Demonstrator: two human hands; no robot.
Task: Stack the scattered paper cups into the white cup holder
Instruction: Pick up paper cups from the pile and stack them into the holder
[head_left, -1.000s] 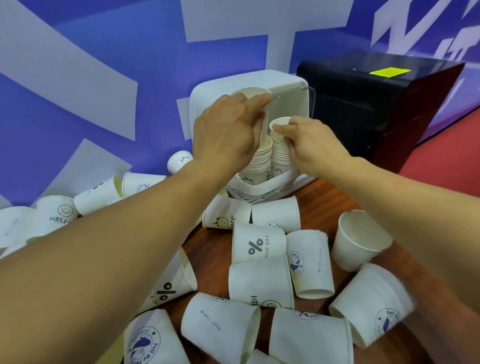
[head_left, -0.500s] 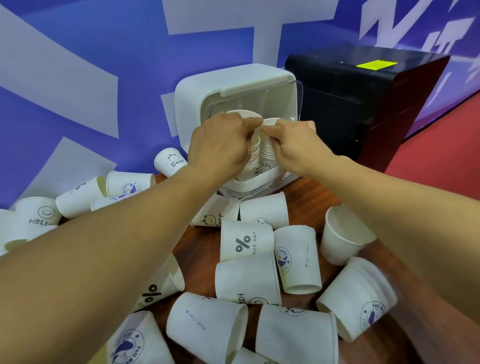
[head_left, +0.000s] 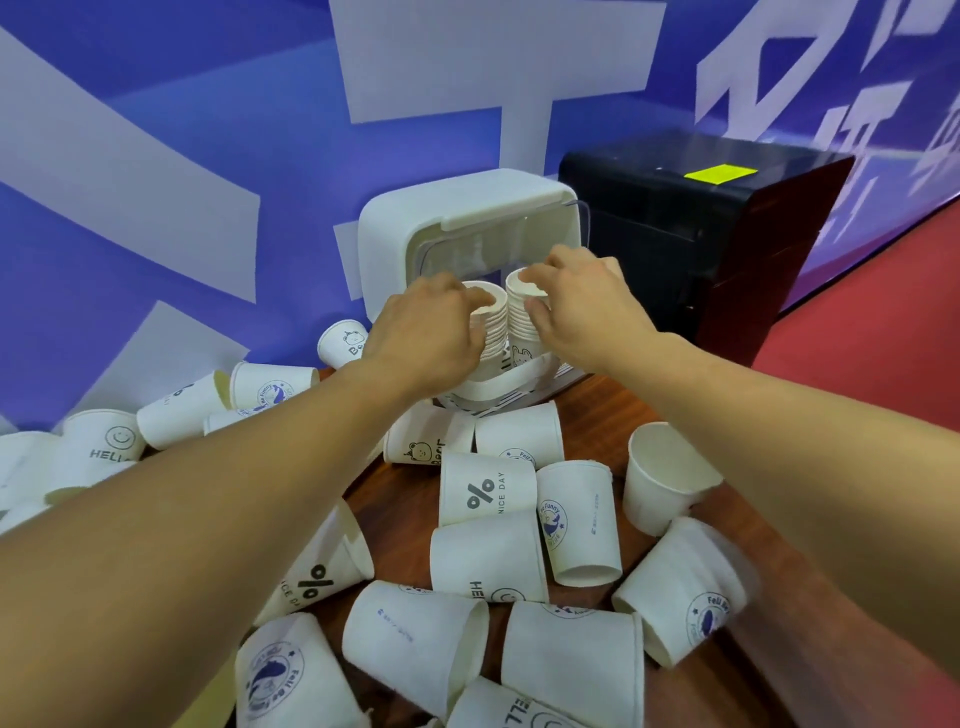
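Cups held above the stacks a second ago are now seated. Left hand (head_left: 426, 332) grips the left stack (head_left: 492, 335) and right hand (head_left: 587, 312) pinches the rim of the right stack (head_left: 521, 325), both inside the white cup holder (head_left: 457, 208), upper centre. Many scattered cups (head_left: 488, 488) remain on the table (head_left: 587, 415).

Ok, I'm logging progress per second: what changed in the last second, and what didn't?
The left hand and right hand moved down, adding to the left stack and right stack of white paper cups in the white plastic cup holder, and still grip the top rims. The scattered cups on the brown wooden table stayed put.
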